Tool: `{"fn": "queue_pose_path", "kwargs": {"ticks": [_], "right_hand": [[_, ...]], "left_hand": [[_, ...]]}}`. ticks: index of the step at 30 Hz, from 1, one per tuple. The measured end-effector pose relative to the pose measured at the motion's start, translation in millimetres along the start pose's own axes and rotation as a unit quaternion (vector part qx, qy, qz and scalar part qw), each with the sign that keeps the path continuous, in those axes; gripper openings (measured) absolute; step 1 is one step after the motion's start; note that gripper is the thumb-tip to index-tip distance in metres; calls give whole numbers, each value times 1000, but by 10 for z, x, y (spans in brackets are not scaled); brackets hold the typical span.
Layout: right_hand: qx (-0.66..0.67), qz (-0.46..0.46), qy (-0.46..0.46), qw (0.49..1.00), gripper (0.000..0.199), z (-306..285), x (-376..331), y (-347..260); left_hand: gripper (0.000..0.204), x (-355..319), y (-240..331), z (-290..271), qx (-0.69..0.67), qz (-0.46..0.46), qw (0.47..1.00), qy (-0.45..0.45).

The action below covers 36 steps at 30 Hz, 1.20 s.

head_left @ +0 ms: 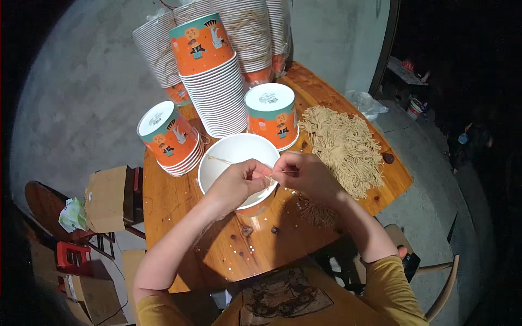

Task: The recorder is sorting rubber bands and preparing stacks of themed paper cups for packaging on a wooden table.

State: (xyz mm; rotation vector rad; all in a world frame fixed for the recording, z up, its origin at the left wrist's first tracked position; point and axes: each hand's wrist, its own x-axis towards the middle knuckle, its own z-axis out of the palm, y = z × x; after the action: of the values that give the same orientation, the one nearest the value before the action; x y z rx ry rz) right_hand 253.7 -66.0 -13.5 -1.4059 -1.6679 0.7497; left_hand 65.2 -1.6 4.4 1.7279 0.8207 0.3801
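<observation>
A large paper bucket (215,171) with a white inside stands upright on the table in front of me. A thin tan string (217,159) runs across it from the left side of the rim. Over the near right rim, my left hand (242,180) pinches the string end between thumb and fingers. Close against it, my right hand (309,175) is closed in a pinch on the string too. The fingertips partly hide the string there. To the right lies a thick heap of tan strings (342,152).
Upside-down orange paper buckets stand beyond: a short stack (168,138) left, a tall stack (212,87) centre, another short stack (272,117) right. Bagged stacks (247,38) lean near the wall. White bits dot the wooden table (217,255). Cardboard boxes (107,198) sit left.
</observation>
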Motion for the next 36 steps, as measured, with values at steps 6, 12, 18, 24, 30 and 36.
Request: {"fn": "queue_pose_path", "kwargs": {"ticks": [6,12,18,24,30,36], "right_hand": [[7,-33,21,999,14,-12,-37,-1],[-10,-41,35,999,14,5,-31,56],[-47,-178,81,979,11,46,-38,152],[-59,-143,90,984,11,99,-146,26],[-107,-158,144,971,14,142,-189,56],[-116,-191,165,961,14,169,-201,78]], "left_hand": [[21,29,12,35,-5,-16,1000,-11],[19,62,2,35,-28,-8,999,-25],[14,84,1,51,-22,17,1000,-13],[11,38,-29,89,44,61,997,22],[10,-24,-3,189,135,113,979,104],[8,-24,-56,217,59,101,989,94]]}}
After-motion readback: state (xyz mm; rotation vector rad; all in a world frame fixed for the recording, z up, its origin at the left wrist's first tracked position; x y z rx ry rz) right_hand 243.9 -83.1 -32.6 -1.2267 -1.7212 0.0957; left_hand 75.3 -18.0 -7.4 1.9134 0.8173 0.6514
